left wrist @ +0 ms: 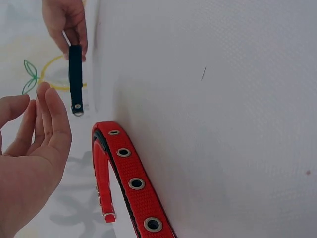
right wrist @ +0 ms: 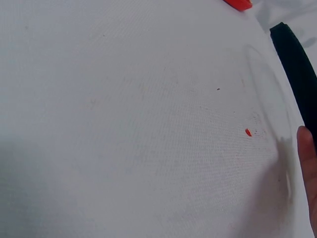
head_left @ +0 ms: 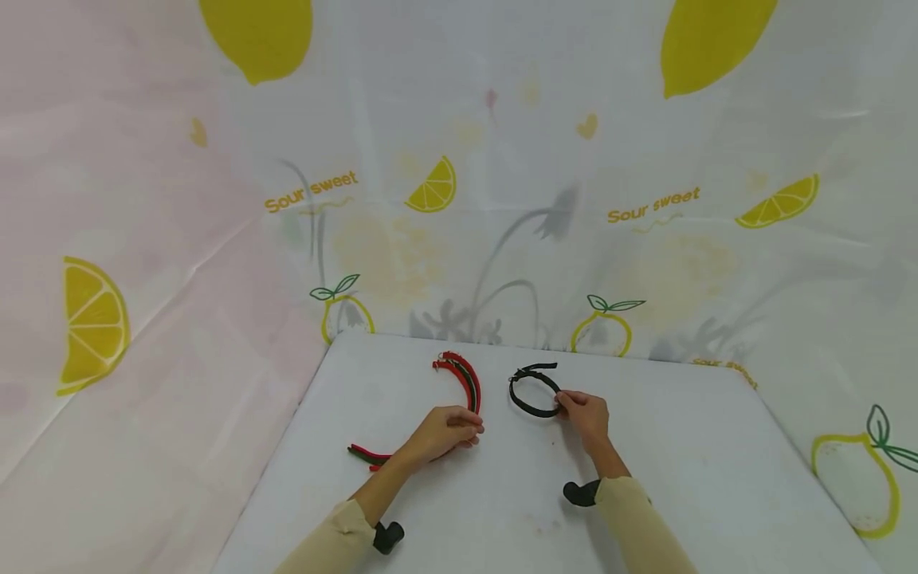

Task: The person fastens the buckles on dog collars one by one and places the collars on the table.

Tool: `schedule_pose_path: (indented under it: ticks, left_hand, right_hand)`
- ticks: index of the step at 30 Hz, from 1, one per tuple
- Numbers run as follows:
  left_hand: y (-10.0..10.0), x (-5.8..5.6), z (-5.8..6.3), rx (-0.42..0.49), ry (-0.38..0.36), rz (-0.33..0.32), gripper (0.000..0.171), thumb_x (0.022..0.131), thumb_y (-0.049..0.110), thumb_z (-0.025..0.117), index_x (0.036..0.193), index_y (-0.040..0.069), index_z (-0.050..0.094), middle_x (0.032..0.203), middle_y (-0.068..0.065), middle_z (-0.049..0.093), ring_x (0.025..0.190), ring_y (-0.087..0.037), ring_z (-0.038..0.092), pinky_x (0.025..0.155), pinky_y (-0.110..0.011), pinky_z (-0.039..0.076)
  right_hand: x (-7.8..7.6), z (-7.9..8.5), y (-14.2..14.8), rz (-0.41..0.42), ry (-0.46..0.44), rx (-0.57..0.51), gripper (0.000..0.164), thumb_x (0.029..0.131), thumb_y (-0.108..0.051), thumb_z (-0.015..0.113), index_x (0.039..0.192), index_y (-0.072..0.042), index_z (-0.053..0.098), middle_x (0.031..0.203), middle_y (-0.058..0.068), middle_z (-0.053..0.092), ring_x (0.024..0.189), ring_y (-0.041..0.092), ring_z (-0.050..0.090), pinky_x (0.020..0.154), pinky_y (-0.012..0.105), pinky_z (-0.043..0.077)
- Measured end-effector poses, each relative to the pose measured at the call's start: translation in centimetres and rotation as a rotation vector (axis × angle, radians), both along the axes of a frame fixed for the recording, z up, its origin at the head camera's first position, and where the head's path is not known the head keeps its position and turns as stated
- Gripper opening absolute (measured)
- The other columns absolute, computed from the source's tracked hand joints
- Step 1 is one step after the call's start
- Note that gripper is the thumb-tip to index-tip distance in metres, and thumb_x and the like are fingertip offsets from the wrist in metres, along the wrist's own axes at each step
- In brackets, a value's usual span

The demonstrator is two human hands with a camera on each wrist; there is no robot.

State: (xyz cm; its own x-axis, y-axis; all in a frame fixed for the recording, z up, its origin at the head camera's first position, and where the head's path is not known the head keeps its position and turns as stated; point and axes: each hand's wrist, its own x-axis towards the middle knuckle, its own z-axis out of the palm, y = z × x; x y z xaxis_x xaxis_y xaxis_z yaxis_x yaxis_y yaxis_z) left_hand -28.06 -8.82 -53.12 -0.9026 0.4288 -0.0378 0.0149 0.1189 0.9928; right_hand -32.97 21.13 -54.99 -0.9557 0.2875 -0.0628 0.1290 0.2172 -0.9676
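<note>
My right hand (head_left: 588,414) pinches a black collar (head_left: 534,411) at the right side of its loop. In the left wrist view that black collar (left wrist: 75,74) hangs from the fingers, with a metal ring at its lower end. A red collar (head_left: 466,381) with a dark lining lies curved on the table, its middle partly hidden behind my left hand (head_left: 445,434). Metal eyelets run along the red collar (left wrist: 143,198) in the left wrist view. There the left hand's fingers (left wrist: 57,124) are loosely bent beside it, thumb apart, holding nothing.
Both collars are over a white table (head_left: 688,462). Dark wrist mounts (head_left: 390,538) stick out beneath the sleeves (head_left: 634,518). A lemon-printed backdrop (head_left: 502,263) rises directly behind the table's far edge and along the left side.
</note>
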Motion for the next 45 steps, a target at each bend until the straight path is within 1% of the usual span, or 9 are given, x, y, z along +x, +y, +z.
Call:
schedule_pose_path:
  ticks: [7,11,13,19,21,26,34,38,45]
  left_hand:
    - [0.0,0.4,0.3,0.040,-0.054,-0.006,0.025,0.094,0.010,0.065,0.114,-0.006,0.064,0.110,-0.024,0.067,0.091,-0.028,0.069,0.080,-0.033,0.056]
    - [0.1,0.4,0.3,0.037,-0.052,-0.005,0.025,0.094,0.008,0.064,0.114,-0.007,0.063,0.110,-0.025,0.066,0.091,-0.027,0.069,0.080,-0.033,0.056]
    - [0.1,0.4,0.2,0.036,-0.045,-0.006,0.024,0.094,0.008,0.064,0.114,-0.007,0.064,0.109,-0.024,0.067,0.090,-0.025,0.069,0.080,-0.033,0.056]
    - [0.0,0.4,-0.3,0.054,-0.037,-0.017,0.025,0.094,0.005,0.063,0.114,-0.010,0.062,0.106,-0.022,0.067,0.088,-0.025,0.069,0.079,-0.035,0.056]
    - [0.0,0.4,-0.4,0.055,-0.035,-0.021,0.027,0.095,0.006,0.062,0.115,-0.011,0.061,0.107,-0.023,0.067,0.088,-0.024,0.069,0.080,-0.036,0.056]
    - [0.0,0.4,-0.2,0.040,-0.030,-0.017,0.029,0.095,0.008,0.063,0.116,-0.011,0.061,0.107,-0.022,0.067,0.088,-0.023,0.068,0.081,-0.036,0.056]
    - [0.1,0.1,-0.5,0.040,-0.037,-0.011,0.025,0.094,0.006,0.063,0.114,-0.009,0.063,0.104,-0.020,0.068,0.088,-0.026,0.068,0.079,-0.036,0.056]
    - [0.2,0.3,-0.2,0.026,-0.042,-0.007,0.027,0.094,0.008,0.064,0.115,-0.009,0.062,0.103,-0.016,0.069,0.089,-0.027,0.068,0.079,-0.035,0.056]
    - [0.1,0.3,-0.4,0.002,-0.049,-0.014,0.028,0.093,0.011,0.066,0.114,-0.008,0.063,0.102,-0.014,0.069,0.087,-0.021,0.068,0.078,-0.029,0.056]
  right_hand:
    - [-0.1,-0.6,-0.3,-0.025,0.005,0.083,0.025,0.090,-0.014,0.070,0.106,0.005,0.072,0.091,0.015,0.073,0.067,0.007,0.065,0.060,0.018,0.051]
    - [-0.3,-0.8,-0.3,-0.030,0.005,0.112,0.024,0.091,-0.014,0.069,0.106,0.005,0.072,0.091,0.014,0.073,0.064,0.009,0.065,0.058,0.018,0.051]
    - [-0.3,-0.9,-0.2,-0.037,0.005,0.127,0.023,0.091,-0.014,0.069,0.106,0.004,0.072,0.093,0.014,0.072,0.066,0.010,0.065,0.059,0.019,0.051]
    - [-0.2,-1.4,-0.2,-0.094,0.004,0.298,0.022,0.091,-0.021,0.068,0.099,-0.002,0.075,0.090,0.010,0.072,0.077,0.017,0.063,0.060,0.024,0.047]
    - [-0.2,-1.5,-0.2,-0.111,0.013,0.324,0.023,0.091,-0.023,0.067,0.097,-0.002,0.076,0.089,0.011,0.072,0.078,0.021,0.063,0.060,0.026,0.046]
    - [-0.3,-1.6,-0.4,-0.121,0.030,0.328,0.023,0.091,-0.024,0.066,0.095,-0.002,0.076,0.089,0.011,0.072,0.080,0.023,0.063,0.062,0.027,0.046]
    - [-0.6,-1.3,-0.6,-0.112,0.032,0.330,0.022,0.091,-0.023,0.066,0.093,-0.004,0.076,0.087,0.008,0.071,0.079,0.021,0.062,0.062,0.027,0.046]
    - [-0.8,-1.1,-1.1,-0.106,0.043,0.317,0.021,0.092,-0.023,0.066,0.094,-0.004,0.075,0.089,0.008,0.070,0.080,0.021,0.060,0.061,0.027,0.046]
    - [-0.4,0.2,-3.3,-0.027,0.156,0.288,0.020,0.093,-0.024,0.067,0.097,-0.005,0.073,0.089,0.008,0.069,0.083,0.021,0.060,0.062,0.027,0.046]
